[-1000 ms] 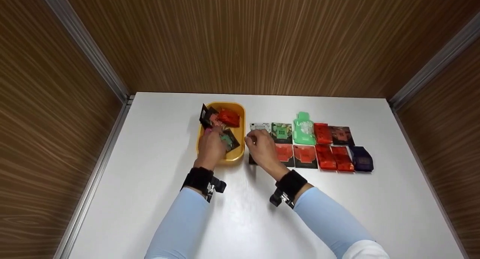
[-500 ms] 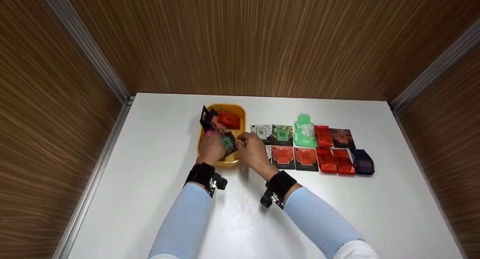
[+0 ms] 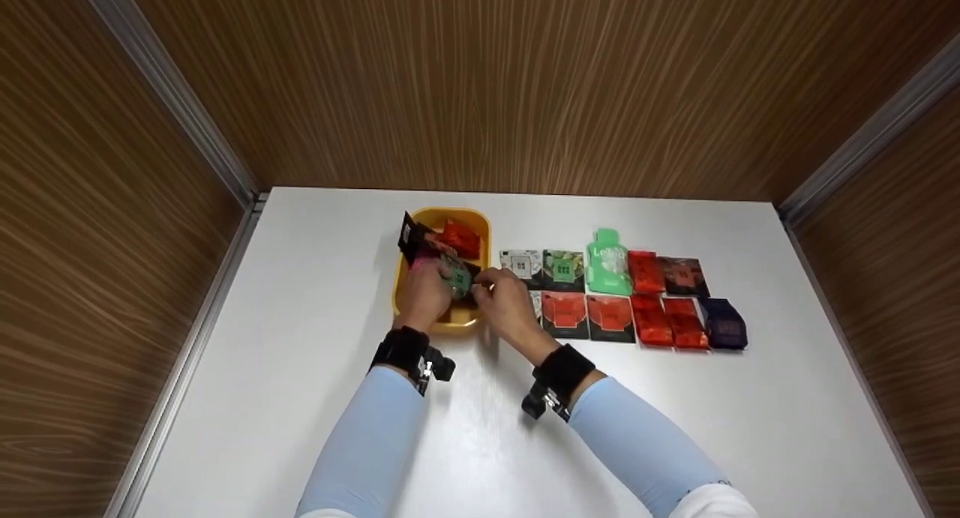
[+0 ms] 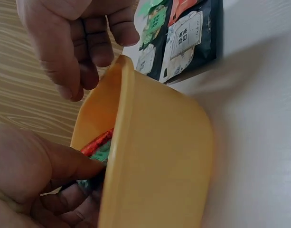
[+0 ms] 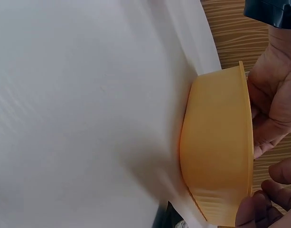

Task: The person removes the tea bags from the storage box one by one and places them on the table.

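Note:
A yellow plastic bin (image 3: 442, 327) holds several packets. My left hand (image 3: 424, 291) reaches into it and pinches a dark sachet with a green label (image 3: 459, 279); in the left wrist view, the thumb lies on the green sachet (image 4: 101, 154). My right hand (image 3: 508, 300) hovers at the bin's right rim, its fingers loosely bent. In the left wrist view those fingers (image 4: 95, 42) hold nothing and stand apart from the sachet. Red packets (image 3: 459, 237) and a black sachet (image 3: 407, 235) lean in the back of the bin. The left fingertips are partly hidden by the bin wall.
Right of the bin, two rows of packets lie flat on the white table (image 3: 480, 443): white-label (image 3: 521, 265), green-label (image 3: 563, 269) and red-label sachets (image 3: 565, 312), a green pouch (image 3: 608, 263), red packets (image 3: 651, 320) and a dark purple packet (image 3: 724, 324). Wood-grain panels (image 3: 480, 91) enclose the table.
My right hand has moved left from the sachet rows to the bin's rim. The green-label sachet has shifted and tilted in my left hand, which stays in the bin.

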`<state>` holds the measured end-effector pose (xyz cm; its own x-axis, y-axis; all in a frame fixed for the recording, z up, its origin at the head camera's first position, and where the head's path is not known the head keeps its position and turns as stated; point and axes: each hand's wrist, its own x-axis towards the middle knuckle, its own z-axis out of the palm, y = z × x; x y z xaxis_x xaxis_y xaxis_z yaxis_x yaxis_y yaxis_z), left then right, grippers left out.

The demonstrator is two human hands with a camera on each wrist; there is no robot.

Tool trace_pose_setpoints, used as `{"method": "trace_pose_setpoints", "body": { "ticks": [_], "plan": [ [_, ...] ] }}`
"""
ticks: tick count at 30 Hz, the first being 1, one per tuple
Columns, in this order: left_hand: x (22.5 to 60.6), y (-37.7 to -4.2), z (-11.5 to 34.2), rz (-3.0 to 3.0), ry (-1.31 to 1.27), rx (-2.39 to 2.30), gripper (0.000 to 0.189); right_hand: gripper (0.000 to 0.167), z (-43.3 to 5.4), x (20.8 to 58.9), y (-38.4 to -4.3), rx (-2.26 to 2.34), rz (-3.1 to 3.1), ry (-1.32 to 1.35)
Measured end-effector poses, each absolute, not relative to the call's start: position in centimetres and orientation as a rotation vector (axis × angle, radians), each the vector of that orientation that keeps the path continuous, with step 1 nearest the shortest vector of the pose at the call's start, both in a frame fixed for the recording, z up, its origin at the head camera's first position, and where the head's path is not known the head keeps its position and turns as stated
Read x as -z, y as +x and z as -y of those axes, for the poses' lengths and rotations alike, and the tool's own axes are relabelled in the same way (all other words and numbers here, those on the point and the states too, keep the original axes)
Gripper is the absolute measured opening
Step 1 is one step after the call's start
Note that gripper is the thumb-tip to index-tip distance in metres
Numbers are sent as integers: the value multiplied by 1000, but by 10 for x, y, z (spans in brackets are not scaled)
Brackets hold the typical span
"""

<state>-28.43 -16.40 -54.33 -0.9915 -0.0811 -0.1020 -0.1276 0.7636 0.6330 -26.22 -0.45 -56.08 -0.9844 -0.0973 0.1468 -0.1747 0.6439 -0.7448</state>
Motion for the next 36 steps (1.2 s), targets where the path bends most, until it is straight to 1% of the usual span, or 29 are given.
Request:
{"method": "trace_pose_setpoints", "body": {
  "ticks": [3, 8, 12, 15, 17, 18, 20, 22, 24, 26, 28, 32, 36],
  "plan": [
    [534, -279, 168, -2950, -75, -1098, 23, 15, 1, 557, -260, -1288, 2745, 210],
    [513, -266, 173, -3047, 122, -1126, 26, 19, -12, 548, -255, -1358, 2673, 166],
    [500, -253, 171, -3065, 244, -1144, 28, 30, -25, 542, -250, -1450, 2623, 162],
    [495, -243, 167, -3054, 388, -1190, 30, 39, -35, 538, -242, -1527, 2613, 166],
    [493, -237, 163, -3036, 466, -1232, 30, 39, -41, 536, -236, -1573, 2615, 172],
    [494, -235, 161, -3026, 490, -1257, 28, 36, -43, 536, -232, -1597, 2613, 173],
    [495, -230, 156, -2983, 486, -1333, 25, 26, -47, 537, -225, -1645, 2601, 162],
    [499, -224, 151, -2927, 404, -1431, 21, 15, -50, 541, -218, -1715, 2565, 121],
    [505, -218, 147, -2855, 290, -1549, 22, 9, -50, 546, -210, -1834, 2499, 40],
    [513, -210, 143, -2782, 194, -1642, 27, 9, -50, 552, -202, -1978, 2401, -61],
    [521, -202, 140, -2722, 141, -1677, 26, 9, -50, 560, -195, -2122, 2293, -171],
    [543, -182, 131, -2701, 166, -1576, 19, 9, -48, 576, -177, -2260, 2218, -346],
    [566, -167, 126, -2753, 208, -1456, 17, 13, -48, 592, -163, -2200, 2352, -408]
  ]
}}
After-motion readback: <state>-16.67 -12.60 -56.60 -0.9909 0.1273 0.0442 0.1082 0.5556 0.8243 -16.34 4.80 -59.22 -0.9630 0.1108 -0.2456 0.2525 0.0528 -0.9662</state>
